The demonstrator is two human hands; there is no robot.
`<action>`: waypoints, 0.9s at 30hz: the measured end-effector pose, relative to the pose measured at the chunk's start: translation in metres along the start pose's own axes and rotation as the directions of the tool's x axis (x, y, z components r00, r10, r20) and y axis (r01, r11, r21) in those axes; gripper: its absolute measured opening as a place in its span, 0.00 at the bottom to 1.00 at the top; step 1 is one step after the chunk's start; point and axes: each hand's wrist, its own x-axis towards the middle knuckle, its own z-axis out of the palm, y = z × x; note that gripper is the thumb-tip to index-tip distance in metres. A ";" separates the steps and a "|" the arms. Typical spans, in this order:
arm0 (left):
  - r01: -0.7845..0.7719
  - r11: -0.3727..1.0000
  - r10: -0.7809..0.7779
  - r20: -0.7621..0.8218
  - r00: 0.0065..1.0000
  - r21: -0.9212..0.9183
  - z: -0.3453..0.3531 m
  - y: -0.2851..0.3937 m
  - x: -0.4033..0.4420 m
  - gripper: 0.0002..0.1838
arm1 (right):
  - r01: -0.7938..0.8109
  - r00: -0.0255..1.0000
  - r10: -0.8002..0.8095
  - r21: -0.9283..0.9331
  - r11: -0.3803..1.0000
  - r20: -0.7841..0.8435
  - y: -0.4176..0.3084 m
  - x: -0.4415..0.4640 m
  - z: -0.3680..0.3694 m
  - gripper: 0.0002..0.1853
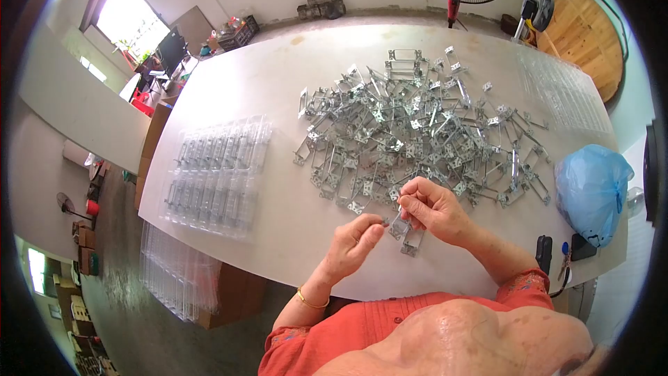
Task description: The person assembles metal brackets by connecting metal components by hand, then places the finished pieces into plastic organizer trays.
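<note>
My right hand (438, 214) is closed in a pinch on a thin metal bracket (397, 227), just in front of a large heap of metal brackets (410, 125). Facing it, my left hand (353, 242) also pinches, with a small dark bit at the fingertips that is too small to name. Another metal bracket (412, 244) lies below my right fingers, close to the table's near edge. The heaped brackets are silvery, with long thin bars and small drilled end plates, tangled together.
A clear plastic tray (217, 177) with rows of metal parts lies left on the white table (285, 251). More clear trays (567, 94) lie far right. A blue plastic bag (593, 191) sits at the right edge, and stacked trays (177, 271) stand below the left edge.
</note>
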 end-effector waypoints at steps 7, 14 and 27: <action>0.144 0.754 -0.219 -0.039 0.975 -0.641 -0.005 -0.007 0.002 0.29 | -0.061 0.998 0.062 -0.052 0.997 0.019 0.001 -0.002 0.000 0.07; 0.172 0.778 -0.228 -0.015 0.974 -0.604 -0.003 -0.006 -0.001 0.33 | -0.074 0.997 0.075 -0.089 0.993 0.014 0.001 -0.006 0.007 0.09; 0.163 0.846 -0.208 -0.033 0.978 -0.507 0.002 -0.007 -0.001 0.29 | -0.126 0.986 0.140 -0.149 0.981 0.086 -0.001 -0.006 0.004 0.08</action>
